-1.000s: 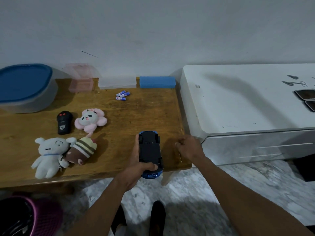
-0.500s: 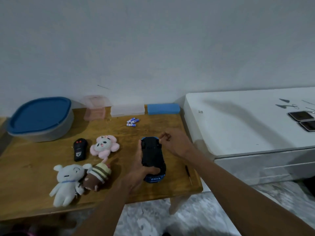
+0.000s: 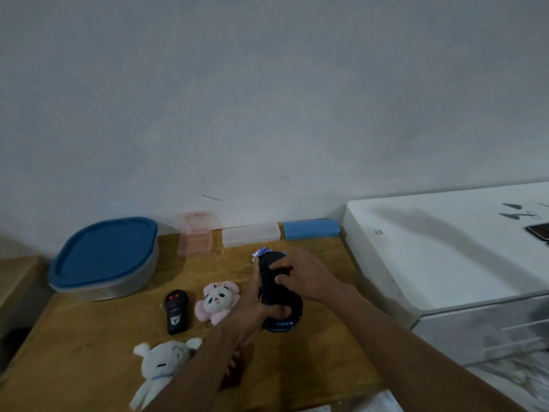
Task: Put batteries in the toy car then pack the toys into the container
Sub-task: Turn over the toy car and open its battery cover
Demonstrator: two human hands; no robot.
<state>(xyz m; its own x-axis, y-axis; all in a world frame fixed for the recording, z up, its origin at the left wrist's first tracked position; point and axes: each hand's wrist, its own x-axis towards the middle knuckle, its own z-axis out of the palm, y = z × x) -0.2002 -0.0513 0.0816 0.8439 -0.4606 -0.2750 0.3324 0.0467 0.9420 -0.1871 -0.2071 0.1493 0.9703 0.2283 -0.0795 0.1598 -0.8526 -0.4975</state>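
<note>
Shows toy car (image 3: 267,275) underside-up over the table (image 3: 312,358), clasped lengthwise in left hand (image 3: 252,307) for steadying, right hand (image 3: 306,278) curled onto its base, probably at the battery hatch; batteries (image 3: 260,251) just behind.

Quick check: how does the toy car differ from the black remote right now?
The toy car is gripped underside up by the left hand, with the right hand curled on its underside; the remote lies untouched on the table. The toy car is larger than the remote. The toy car shows a blue edge, the remote red buttons. Both are mostly black.
</note>
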